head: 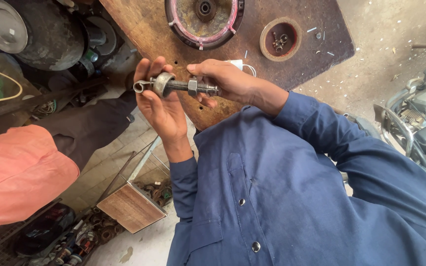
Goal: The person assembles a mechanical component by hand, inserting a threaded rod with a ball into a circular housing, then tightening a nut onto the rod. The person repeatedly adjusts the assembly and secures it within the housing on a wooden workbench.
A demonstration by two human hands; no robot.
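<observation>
A round metal cup [280, 39] of bolts rests on the wooden board [144, 24].

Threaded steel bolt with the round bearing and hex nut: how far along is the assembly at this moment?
Done: the round grey bearing and hex nut already sit on the threaded steel bolt. In hand: the left hand cradles the looped end, the right hand grips the threaded end. Left: a gap of bare thread separates nut and bearing; loose small parts lie in the round rusty cup.

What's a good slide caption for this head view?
Left hand and right hand hold a threaded bolt above a wooden board.
</observation>
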